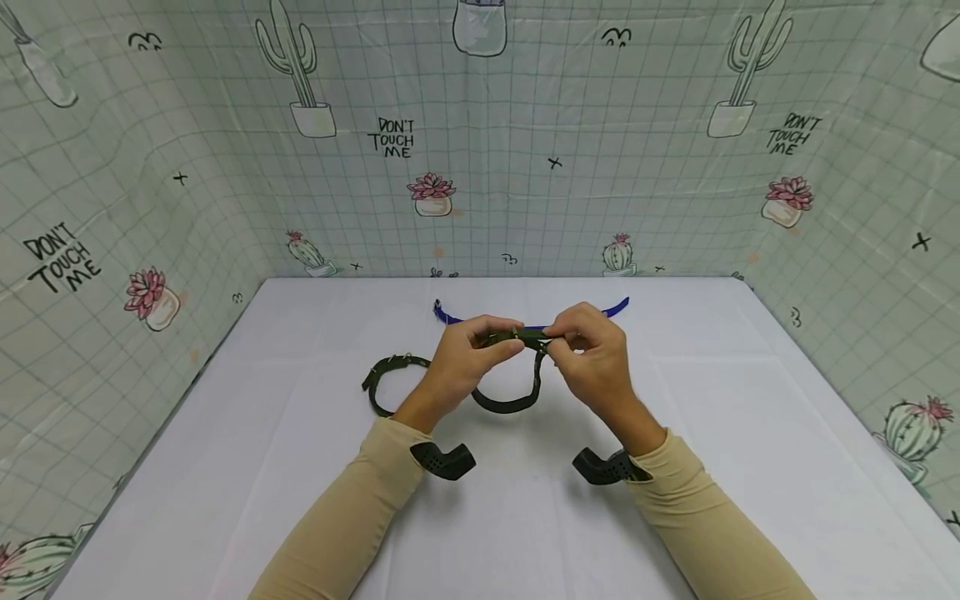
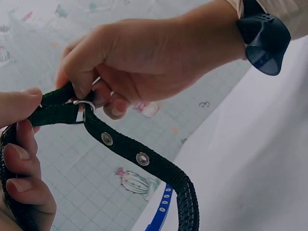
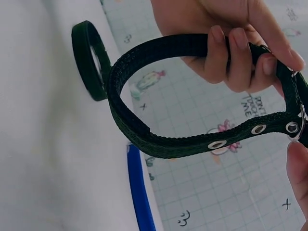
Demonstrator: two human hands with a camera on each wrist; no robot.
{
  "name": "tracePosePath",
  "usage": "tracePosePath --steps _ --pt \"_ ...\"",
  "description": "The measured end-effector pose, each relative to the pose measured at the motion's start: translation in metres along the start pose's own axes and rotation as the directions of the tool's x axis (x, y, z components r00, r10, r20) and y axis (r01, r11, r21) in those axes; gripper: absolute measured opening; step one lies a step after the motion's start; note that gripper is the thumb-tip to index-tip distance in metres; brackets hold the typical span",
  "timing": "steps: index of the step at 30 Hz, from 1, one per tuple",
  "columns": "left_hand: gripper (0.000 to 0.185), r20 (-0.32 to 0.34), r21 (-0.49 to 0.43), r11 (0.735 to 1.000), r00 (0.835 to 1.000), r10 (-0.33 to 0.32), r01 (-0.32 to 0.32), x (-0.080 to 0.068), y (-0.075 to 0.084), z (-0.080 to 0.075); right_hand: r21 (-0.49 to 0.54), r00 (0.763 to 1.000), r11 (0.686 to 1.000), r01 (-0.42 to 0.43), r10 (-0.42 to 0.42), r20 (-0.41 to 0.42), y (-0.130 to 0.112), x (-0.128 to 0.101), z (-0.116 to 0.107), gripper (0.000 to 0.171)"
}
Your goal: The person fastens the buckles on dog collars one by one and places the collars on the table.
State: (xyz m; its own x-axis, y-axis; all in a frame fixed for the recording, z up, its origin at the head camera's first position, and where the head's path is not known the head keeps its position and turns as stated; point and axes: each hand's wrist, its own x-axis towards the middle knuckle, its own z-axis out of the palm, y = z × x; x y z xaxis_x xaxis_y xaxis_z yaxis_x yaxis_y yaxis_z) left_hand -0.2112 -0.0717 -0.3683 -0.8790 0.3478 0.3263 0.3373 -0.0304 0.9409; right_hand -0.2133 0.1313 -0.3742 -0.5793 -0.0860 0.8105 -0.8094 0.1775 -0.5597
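A dark green webbing collar [image 1: 506,407] with metal eyelets is held up above the table, bent into a loop. My left hand [image 1: 476,354] grips the band beside the metal buckle [image 3: 302,122], thumb on one side and fingers curled round the other. My right hand [image 1: 596,350] pinches the strap by the buckle between thumb and fingers. In the left wrist view the eyelets [image 2: 143,159] run along the band that passes through the buckle. The strap's tip is hidden by the right fingers.
A second green collar [image 1: 393,363] lies looped on the white table [image 1: 300,500], left of my left hand. Behind my hands lies a blue strap [image 1: 618,307] with eyelets, partly covered by them. A patterned cloth [image 1: 510,200] hangs behind the table and at both sides.
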Motion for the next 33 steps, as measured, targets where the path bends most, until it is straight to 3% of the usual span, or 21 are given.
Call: tracePosePath --steps 5,14,24,27,33 --pt "0.029 -0.006 -0.022 1.000 1.000 -0.004 0.003 0.000 -0.001 -0.001 -0.033 0.999 0.998 0.045 -0.044 0.017 0.002 0.000 0.002 0.024" --pt "0.031 0.004 -0.048 0.999 1.000 -0.023 0.023 -0.001 -0.002 -0.002 -0.069 0.996 0.997 0.042 -0.037 0.082 0.002 -0.005 0.005 0.026" --pt "0.033 0.014 0.046 0.999 1.000 0.023 -0.023 -0.001 -0.003 -0.001 -0.127 0.995 0.989 0.069 -0.060 0.080 -0.036 0.005 0.011 0.026" --pt "0.026 0.015 0.037 0.999 0.999 0.038 -0.039 -0.001 -0.003 0.000 -0.139 0.995 0.988 0.064 -0.053 0.081 -0.039 0.005 0.010 0.027" --pt "0.025 -0.011 0.132 0.988 0.997 0.077 -0.074 -0.001 -0.003 0.001 -0.159 0.994 0.986 0.043 -0.026 0.108 -0.040 0.006 0.010 0.025"
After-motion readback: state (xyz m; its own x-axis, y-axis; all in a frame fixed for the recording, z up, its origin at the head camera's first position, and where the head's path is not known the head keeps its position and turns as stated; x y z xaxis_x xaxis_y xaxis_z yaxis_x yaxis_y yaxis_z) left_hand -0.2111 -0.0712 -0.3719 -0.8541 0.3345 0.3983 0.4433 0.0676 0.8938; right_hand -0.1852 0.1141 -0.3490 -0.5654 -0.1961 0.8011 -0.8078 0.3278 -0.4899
